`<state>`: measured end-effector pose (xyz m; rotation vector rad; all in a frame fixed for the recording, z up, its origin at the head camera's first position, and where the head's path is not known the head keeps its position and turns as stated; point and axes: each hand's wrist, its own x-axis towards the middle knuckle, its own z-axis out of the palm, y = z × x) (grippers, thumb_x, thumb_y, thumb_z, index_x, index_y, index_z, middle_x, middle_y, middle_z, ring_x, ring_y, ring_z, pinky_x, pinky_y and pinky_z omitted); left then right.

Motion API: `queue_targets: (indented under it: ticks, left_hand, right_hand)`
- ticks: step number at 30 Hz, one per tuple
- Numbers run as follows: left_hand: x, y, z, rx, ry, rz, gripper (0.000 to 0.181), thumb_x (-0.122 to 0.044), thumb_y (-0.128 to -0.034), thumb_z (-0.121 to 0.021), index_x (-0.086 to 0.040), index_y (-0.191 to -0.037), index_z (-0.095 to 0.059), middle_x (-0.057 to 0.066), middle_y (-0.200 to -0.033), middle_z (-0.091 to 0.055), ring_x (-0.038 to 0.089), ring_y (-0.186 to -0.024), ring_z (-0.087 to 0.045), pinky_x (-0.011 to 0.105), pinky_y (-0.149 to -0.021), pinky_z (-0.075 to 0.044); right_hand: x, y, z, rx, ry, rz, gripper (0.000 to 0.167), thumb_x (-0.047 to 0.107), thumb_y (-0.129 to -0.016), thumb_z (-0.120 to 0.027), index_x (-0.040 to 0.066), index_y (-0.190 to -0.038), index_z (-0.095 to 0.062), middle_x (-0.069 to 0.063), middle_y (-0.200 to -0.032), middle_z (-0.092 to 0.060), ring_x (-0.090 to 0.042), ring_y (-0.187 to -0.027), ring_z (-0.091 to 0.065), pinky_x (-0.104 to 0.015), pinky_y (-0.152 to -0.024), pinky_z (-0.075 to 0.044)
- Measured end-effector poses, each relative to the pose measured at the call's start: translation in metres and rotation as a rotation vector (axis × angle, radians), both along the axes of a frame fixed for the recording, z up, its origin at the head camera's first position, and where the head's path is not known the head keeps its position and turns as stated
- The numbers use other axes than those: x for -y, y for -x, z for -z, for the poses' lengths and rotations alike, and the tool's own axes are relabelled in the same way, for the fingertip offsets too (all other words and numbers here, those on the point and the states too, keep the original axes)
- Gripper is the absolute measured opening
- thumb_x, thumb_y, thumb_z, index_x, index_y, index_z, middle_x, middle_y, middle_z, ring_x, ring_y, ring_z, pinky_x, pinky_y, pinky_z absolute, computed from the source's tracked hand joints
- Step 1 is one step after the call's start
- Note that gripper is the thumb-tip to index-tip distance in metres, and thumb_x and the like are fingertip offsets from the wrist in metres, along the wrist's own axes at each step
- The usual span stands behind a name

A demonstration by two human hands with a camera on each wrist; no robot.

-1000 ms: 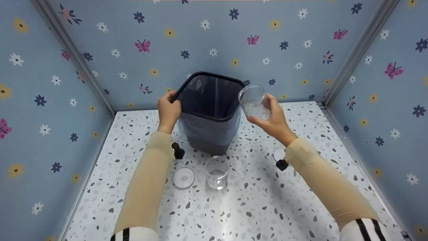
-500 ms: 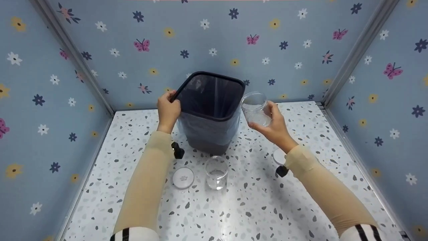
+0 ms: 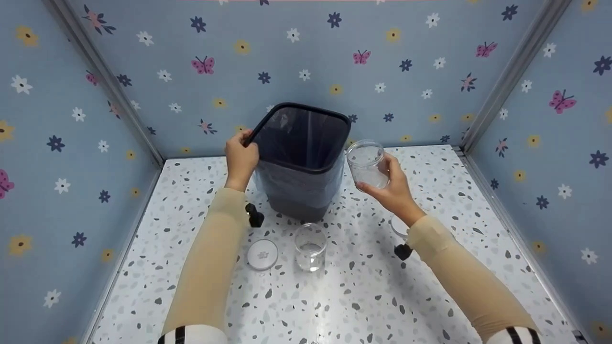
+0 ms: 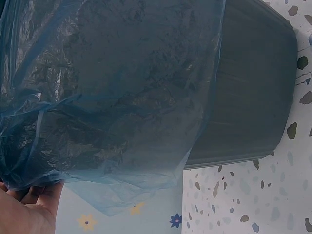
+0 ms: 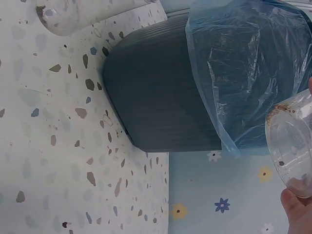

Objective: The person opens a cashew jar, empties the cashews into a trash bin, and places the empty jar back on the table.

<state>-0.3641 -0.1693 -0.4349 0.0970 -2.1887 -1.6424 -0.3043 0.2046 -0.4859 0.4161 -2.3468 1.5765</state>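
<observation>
A dark trash bin lined with a blue bag stands near the back wall. My left hand grips its black rim at the left corner, fingers outside, partly hidden under the bag in the left wrist view. To the right of the bin, my right hand holds a clear plastic jar almost upright, mouth upward and lidless. Brownish residue shows along the jar's base edge in the right wrist view. A second clear jar stands on the table in front of the bin.
A white round lid lies left of the standing jar. Another white lid is partly covered by the right wrist. Blue flowered panels enclose the speckled table at back and sides.
My right hand has lowered slightly beside the bin, and the jar has turned from tilted toward the bin to nearly upright. The left hand and the bin stay put.
</observation>
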Motion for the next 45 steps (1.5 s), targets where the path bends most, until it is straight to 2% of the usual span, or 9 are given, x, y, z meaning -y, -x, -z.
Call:
queue_targets:
  ticks: [13, 29, 37, 45]
  left_hand:
    - [0.0, 0.0, 0.0, 0.012, -0.007, 0.004, 0.045, 0.005, -0.1002, -0.051, 0.006, -0.143, -0.066, 0.026, -0.142, -0.069, 0.036, -0.135, -0.066, 0.046, -0.113, -0.054]
    - [0.001, 0.001, 0.0, 0.016, 0.015, -0.002, 0.046, 0.003, -0.0993, -0.05, 0.007, -0.143, -0.066, 0.026, -0.142, -0.069, 0.036, -0.135, -0.066, 0.045, -0.116, -0.051]
    - [0.001, 0.001, 0.0, 0.019, 0.022, -0.009, 0.046, 0.003, -0.1, -0.051, 0.006, -0.143, -0.066, 0.025, -0.142, -0.069, 0.035, -0.136, -0.065, 0.044, -0.117, -0.051]
    - [0.001, -0.001, -0.001, 0.02, 0.009, 0.0, 0.046, 0.002, -0.1005, -0.051, 0.006, -0.144, -0.065, 0.025, -0.144, -0.069, 0.035, -0.137, -0.065, 0.044, -0.117, -0.051]
  right_hand:
    - [-0.004, -0.008, 0.017, 0.05, -0.005, 0.009, 0.092, 0.017, -0.084, -0.096, 0.003, -0.157, -0.042, -0.019, -0.146, -0.06, -0.035, -0.136, -0.058, -0.054, -0.119, -0.045]
    - [-0.008, -0.018, 0.039, 0.142, -0.021, 0.026, 0.096, 0.022, -0.085, -0.096, 0.005, -0.159, -0.038, -0.021, -0.156, -0.053, -0.039, -0.149, -0.05, -0.058, -0.127, -0.039]
    - [-0.01, -0.021, 0.054, 0.133, -0.06, 0.023, 0.093, 0.016, -0.083, -0.095, 0.002, -0.158, -0.04, -0.022, -0.152, -0.056, -0.04, -0.146, -0.053, -0.057, -0.127, -0.04]
    - [-0.01, -0.025, 0.067, 0.141, -0.069, 0.007, 0.091, 0.008, -0.078, -0.096, -0.001, -0.151, -0.044, -0.022, -0.151, -0.058, -0.042, -0.146, -0.055, -0.057, -0.127, -0.04]
